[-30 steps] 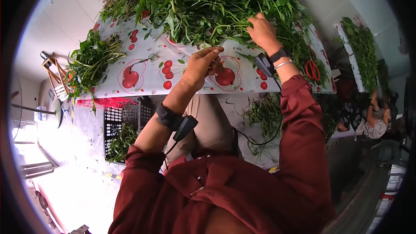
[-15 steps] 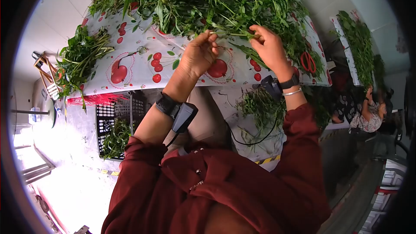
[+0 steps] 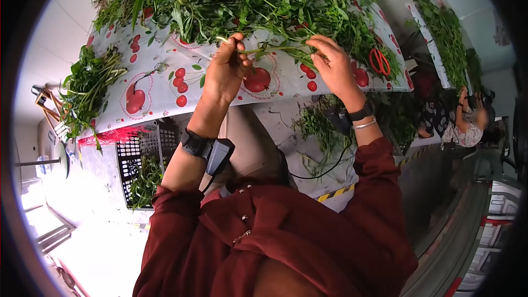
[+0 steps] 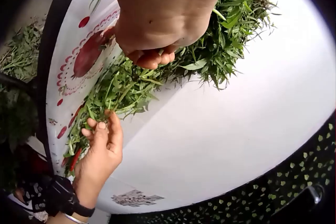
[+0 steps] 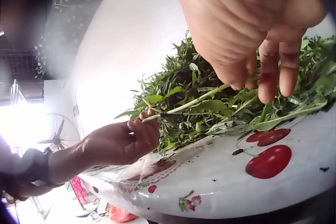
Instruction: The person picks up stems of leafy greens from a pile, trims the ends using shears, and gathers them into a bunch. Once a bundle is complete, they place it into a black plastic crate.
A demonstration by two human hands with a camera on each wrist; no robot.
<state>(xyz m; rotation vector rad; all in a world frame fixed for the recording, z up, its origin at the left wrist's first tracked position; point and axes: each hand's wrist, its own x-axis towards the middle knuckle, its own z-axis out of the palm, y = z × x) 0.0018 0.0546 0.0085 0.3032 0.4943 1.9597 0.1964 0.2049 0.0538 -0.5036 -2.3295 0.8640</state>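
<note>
A long green leafy stem (image 5: 194, 101) stretches between both hands above the table's near edge. My left hand (image 3: 224, 71) has its fingers curled round the pale cut end. At the leafier end, the thumb and index finger of my right hand (image 3: 336, 71) pinch the stem, while the other fingers hang loose in the right wrist view. Just beyond the hands lies a big heap of leafy greens (image 3: 247, 0) on a white tablecloth (image 3: 206, 99) printed with red fruit. The left fingertips are partly hidden in the left wrist view.
Red-handled scissors (image 3: 379, 61) lie at the heap's right side. A sorted bunch of greens (image 3: 91, 85) overhangs the table's left corner. Below stand a black crate (image 3: 125, 173) and red netting (image 3: 118, 133). More greens (image 3: 324, 129) lie on the floor. Another person (image 3: 465, 126) sits far right.
My right hand has drawn back from the heap with a stem. The left hand has taken hold of its cut end and moved left, so the stem now spans both hands.
</note>
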